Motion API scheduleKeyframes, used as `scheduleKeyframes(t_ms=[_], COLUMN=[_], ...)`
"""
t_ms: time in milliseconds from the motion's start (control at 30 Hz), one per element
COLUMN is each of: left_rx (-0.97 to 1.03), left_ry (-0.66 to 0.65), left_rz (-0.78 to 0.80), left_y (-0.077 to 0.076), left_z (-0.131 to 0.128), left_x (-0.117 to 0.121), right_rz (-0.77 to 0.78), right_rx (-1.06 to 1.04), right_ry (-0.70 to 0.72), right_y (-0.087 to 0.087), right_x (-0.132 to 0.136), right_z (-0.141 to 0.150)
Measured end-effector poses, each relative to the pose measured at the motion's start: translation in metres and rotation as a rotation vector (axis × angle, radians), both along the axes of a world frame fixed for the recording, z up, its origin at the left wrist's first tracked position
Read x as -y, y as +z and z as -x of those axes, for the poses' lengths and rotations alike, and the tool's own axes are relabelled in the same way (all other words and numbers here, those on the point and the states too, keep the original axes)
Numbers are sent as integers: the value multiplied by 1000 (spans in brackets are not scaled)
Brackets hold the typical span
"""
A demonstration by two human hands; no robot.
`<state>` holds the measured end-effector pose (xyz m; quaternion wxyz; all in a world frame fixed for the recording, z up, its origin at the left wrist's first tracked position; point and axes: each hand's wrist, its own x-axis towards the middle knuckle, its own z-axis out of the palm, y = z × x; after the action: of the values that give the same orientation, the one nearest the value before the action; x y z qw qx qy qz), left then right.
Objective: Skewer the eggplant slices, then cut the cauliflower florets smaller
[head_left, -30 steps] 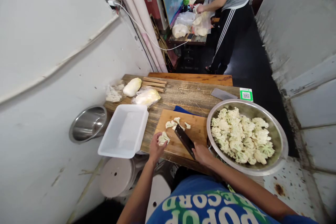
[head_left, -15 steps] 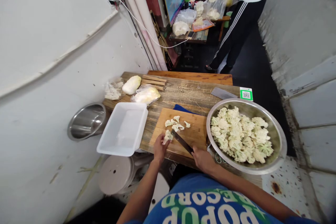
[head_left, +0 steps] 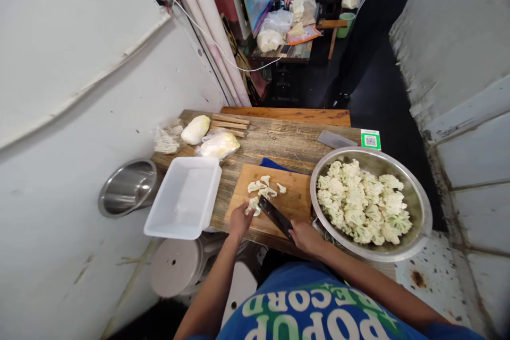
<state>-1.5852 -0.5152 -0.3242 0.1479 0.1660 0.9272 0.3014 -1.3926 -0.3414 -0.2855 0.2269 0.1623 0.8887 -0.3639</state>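
A small, cream-white cauliflower floret sits at the near left of a rectangular, light-brown wooden cutting board, pinched in the fingertips of a person's left hand, a hold that seems meant to steady it while keeping the knuckles back. The right hand wraps the handle of a dark, broad-bladed knife, angled so its far end meets the floret; whether steel touches it cannot be told. Loose pale cauliflower pieces lie just beyond the left hand, apparently pushed forward to leave working room, though close to the blade's tip.

Right of the right hand, a wide, round stainless-steel bowl heaped with larger cream florets stands within easy reach, its rim crowding the board's side and likely limiting the right elbow. Left of the left hand, a white rectangular plastic tub holds nothing visible. Beyond both hands, on the brown wood-grain table, rest a folded blue cloth, a flat grey metal blade and two pale-yellow oblong cabbages, one in clear plastic.
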Motion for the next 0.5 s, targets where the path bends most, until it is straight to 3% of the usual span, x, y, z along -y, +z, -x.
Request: scheduleKeyframes(t_ms=[200,367,500], left_rx=[-28,21,113], left_ry=[-117,-23,58], left_rz=[98,52,-71], left_y=[0,3,1], left_z=[-4,-1,4], left_x=[-4,1,16], right_rz=[23,22,177], right_rx=[-9,2,120], right_ry=[23,10,-11], right_y=[-4,-2,-3], right_x=[2,8,-6], right_z=[7,16,14])
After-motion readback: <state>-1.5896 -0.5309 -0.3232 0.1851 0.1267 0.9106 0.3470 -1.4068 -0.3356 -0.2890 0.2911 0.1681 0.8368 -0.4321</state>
